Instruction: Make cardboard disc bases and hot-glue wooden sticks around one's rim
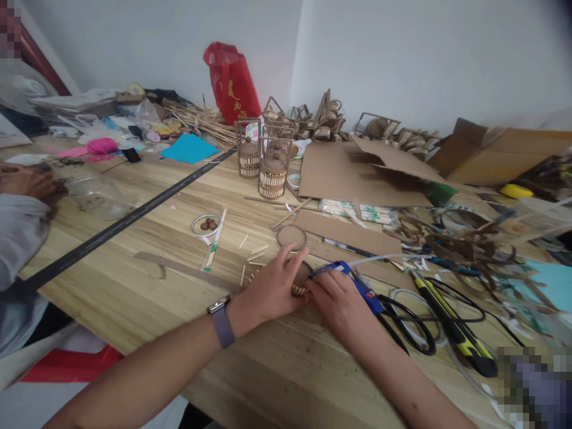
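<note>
My left hand (271, 289) rests on the wooden table (147, 250), its fingers curled onto a small round craft piece (300, 290) ringed with short bamboo sticks. A grey watch sits on that wrist. My right hand (337, 304) is closed round a blue glue gun (353, 280) with a clear glue stick running out behind it; its nozzle points at the craft piece. A cardboard disc (291, 236) lies just beyond my fingers. Loose short sticks (255, 255) lie to the left of it.
Finished stick baskets (272, 173) stand mid-table beside flat cardboard sheets (353, 176). A yellow utility knife (451, 319), scissors (409, 325) and cardboard rings lie to the right. A long black ruler (125, 220) crosses the left. Another person's hand (24, 179) and sleeve are at far left.
</note>
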`<state>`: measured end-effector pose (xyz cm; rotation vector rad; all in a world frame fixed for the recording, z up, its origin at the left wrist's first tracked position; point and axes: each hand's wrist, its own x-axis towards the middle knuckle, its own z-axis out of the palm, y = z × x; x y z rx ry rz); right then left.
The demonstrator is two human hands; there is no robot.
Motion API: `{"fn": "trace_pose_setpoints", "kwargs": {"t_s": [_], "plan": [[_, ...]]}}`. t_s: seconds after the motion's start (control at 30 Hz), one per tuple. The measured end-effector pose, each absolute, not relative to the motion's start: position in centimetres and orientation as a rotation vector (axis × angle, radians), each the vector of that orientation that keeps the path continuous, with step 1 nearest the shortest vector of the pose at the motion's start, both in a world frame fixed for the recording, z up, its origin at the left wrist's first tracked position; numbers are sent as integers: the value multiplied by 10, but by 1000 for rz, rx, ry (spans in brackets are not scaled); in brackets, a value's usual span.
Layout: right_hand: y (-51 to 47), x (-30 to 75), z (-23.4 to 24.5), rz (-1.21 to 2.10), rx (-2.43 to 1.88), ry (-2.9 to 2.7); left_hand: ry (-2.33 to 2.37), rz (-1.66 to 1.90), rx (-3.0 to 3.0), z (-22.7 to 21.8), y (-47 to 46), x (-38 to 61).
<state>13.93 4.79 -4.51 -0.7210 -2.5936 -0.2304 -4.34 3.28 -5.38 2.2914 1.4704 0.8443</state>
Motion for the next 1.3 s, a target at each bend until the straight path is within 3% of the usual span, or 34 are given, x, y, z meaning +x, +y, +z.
{"fn": "trace_pose_setpoints", "kwargs": {"t_s": [0.2,0.37,0.5,0.73,0.9,1.1,1.3], "plan": [[49,143,-36,-206,-763,-2560,1537,800,2285,-56,31,-41],[62,175,-23,-120,-1221,-2412,1554,821,2262,-55,30,-41],[70,196,-29,171,-1458,-2456,1550,807,2242,-53,30,-41],[77,200,-16,659,-1487,-2379,1571,782,2268,-53,28,-41],[72,205,-5,872,-1503,-2091,1572,811,2276,-57,30,-43],[58,205,-14,1349,-1548,-1723,1618,809,2239,-55,34,-49],[55,203,-19,1360,-1385,-1838,1613,807,2256,-53,34,-50]]}}
